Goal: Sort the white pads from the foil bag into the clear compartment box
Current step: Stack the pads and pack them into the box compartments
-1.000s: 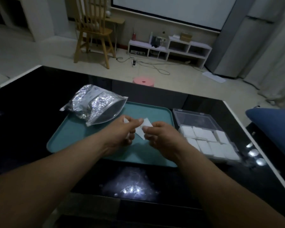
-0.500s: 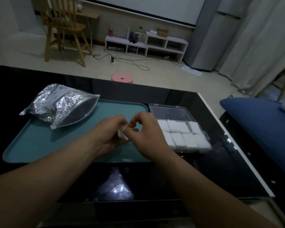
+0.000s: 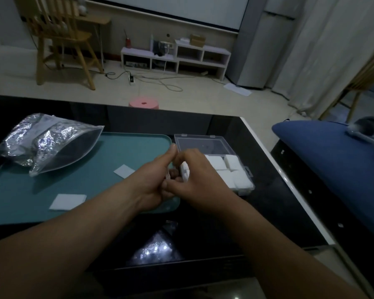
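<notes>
I take the box [image 3: 214,162] as landmark; every place below is read from it. It sits on the black table [image 3: 268,169], lid open and lying away from me, touching the right edge of the teal tray [image 3: 117,147]. Most visible compartments hold white pads; I cannot tell how the near-left one stands, as it is hidden.

Left hand [image 3: 153,180]: fingers curled, thumb up, just left of the box at the tray's near-right corner. Right hand [image 3: 194,175]: over the box's near-left corner, fingertips pinched on a small white pad [image 3: 185,170]. The 2 hands touch. I cannot tell whether the left hand also grips the pad or something thin and clear.

Key relation: the held pad already lies over the box's left edge, so the drop goes down and slightly right. The right hand is the nearer 1 for it, in my judgement.

2 loose pads lie flat on the tray, left of the box: 1 mid-tray [image 3: 124,170], 1 nearer me [image 3: 67,201]. The left hand is closer to both.

The foil bag [image 3: 41,143] lies at the tray's far-left, well apart from the box, mouth facing the box.
</notes>
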Available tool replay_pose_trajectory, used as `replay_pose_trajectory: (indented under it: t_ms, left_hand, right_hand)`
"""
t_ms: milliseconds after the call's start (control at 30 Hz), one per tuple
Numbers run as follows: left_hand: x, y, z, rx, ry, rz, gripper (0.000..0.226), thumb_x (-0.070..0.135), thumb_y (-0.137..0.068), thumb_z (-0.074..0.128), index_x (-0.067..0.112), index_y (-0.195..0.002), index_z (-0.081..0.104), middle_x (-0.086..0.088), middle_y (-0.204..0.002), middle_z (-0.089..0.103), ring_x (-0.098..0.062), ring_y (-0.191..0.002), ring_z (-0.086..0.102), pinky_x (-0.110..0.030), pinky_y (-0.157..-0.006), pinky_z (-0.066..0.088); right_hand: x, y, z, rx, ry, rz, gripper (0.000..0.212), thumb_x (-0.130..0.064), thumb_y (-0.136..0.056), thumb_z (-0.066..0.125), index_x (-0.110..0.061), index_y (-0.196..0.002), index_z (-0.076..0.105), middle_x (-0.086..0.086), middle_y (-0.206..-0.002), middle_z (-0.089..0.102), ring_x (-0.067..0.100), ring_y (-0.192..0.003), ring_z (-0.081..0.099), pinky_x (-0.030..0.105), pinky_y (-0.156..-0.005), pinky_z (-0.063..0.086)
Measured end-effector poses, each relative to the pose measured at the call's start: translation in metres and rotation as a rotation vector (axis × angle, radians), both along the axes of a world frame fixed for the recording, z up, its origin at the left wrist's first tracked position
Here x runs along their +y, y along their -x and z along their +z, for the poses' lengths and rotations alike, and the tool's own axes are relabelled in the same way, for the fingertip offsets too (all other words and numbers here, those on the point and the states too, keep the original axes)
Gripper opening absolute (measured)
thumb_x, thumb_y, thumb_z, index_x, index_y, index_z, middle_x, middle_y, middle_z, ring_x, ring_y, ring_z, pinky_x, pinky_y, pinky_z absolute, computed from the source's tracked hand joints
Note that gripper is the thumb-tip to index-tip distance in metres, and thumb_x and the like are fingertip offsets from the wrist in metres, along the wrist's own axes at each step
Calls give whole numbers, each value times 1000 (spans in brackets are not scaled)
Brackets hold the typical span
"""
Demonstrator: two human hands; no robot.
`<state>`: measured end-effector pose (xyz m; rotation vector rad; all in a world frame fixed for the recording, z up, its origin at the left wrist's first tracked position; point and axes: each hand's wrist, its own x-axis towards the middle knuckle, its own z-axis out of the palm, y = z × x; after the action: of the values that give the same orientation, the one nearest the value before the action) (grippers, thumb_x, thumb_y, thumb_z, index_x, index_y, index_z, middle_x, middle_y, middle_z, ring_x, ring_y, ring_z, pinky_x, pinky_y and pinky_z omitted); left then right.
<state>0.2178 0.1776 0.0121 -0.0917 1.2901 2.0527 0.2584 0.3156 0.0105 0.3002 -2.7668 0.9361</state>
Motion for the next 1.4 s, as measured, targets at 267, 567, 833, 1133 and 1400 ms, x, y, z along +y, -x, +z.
replay_pose_trajectory:
  t_ms: [267, 567, 833, 1133, 1400]
  left_hand:
    - [45, 3, -1, 121, 68, 152, 32, -2, -96, 39, 5, -121, 58, -19, -118, 66, -27, -98, 69, -34, -66, 61]
    - [67, 35, -12, 803, 734, -23, 42, 14, -103, 49, 22, -144, 47, -3, -122, 60, -25, -108, 62, -45, -96, 56]
    - [70, 45, -42, 1166, 1124, -152, 38, 30, -99, 50, 29, -137, 55, -2, -133, 58, -29, -125, 49, -48, -105, 40]
    - [72, 44, -47, 1277, 1201, -133, 40, 36, -100, 48, 33, -140, 53, -1, -134, 56, -28, -125, 48, -46, -103, 38]
    - [76, 32, -50, 1469, 1296, -449, 55, 57, -106, 28, 39, -158, 27, 0, -169, 24, -23, -156, 17, -62, -123, 6]
  right_hand:
    - [33, 4, 0, -125, 211, -376, 14, -24, -96, 67, -25, -106, 58, -7, -92, 64, 8, -85, 65, 40, -83, 60]
    - [108, 23, 10, -109, 485, -633, 9, -15, -96, 71, -18, -104, 69, -1, -100, 69, 15, -92, 65, 27, -66, 47]
    - [119, 49, -21, -217, 349, -667, 7, -17, -94, 72, -23, -98, 70, -4, -99, 67, 16, -94, 64, 36, -78, 57]
    - [119, 51, -37, -116, -50, -700, 15, -24, -94, 66, -27, -108, 64, -3, -107, 66, 20, -100, 64, 47, -89, 58]
    - [115, 45, -42, -107, -251, -588, 17, -38, -99, 61, -30, -109, 71, -1, -115, 65, 22, -108, 63, 53, -101, 49]
